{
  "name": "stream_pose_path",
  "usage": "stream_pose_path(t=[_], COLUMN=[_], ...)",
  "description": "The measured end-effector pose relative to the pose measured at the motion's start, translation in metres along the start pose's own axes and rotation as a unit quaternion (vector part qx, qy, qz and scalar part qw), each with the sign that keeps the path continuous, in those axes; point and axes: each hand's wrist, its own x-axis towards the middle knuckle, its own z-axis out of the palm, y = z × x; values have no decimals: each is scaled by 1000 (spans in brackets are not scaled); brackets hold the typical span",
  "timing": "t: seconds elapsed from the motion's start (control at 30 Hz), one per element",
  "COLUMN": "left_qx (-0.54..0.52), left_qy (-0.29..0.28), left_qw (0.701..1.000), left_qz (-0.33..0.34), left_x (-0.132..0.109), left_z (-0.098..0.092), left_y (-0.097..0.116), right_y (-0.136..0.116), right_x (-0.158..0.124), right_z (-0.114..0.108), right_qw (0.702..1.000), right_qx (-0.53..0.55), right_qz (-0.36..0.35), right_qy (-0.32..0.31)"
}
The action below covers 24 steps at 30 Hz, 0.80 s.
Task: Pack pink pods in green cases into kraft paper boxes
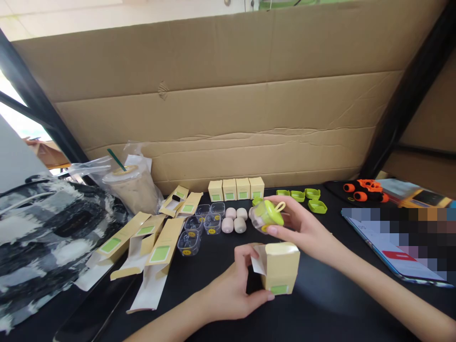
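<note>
My left hand [233,285] grips a small yellow cardboard box [281,268] with a green label, its top flap open, just above the black table. My right hand [302,228] holds a clear little case with a lime-green lid and loop [266,214] slightly above and behind the box's open top. Behind them on the table lie several pink sponge pieces [234,220], several clear case bottoms [201,223], lime-green lids [306,197] and a row of closed yellow boxes [236,188].
Flat unfolded yellow cartons [149,247] lie at the left, next to a bagged iced drink [133,187] and a black-and-white bag [46,237]. An orange toy car [365,190] and a phone [395,251] sit at the right. A cardboard wall [228,104] closes the back.
</note>
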Motion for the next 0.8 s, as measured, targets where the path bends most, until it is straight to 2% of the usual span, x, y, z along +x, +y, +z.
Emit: stream_pose_path(t=[0.07, 0.2, 0.43, 0.57, 0.8], left_qx=[10, 0, 9, 14, -1], left_qy=[7, 17, 22, 11, 30], left_qw=[1000, 1000, 1000, 999, 998], left_qz=[-15, -25, 21, 35, 62], left_x=[-1, -2, 0, 0, 3], left_z=[1, 1, -1, -3, -4], left_y=[0, -1, 0, -2, -1], right_y=[-8, -20, -27, -28, -24], right_x=[-4, -13, -18, -18, -20], right_z=[5, 0, -9, -6, -6], right_qw=[999, 991, 974, 974, 973], right_qx=[14, -98, -206, -198, -186], right_qz=[13, 33, 6, 7, 4], right_qy=[-34, -79, -93, -109, -136])
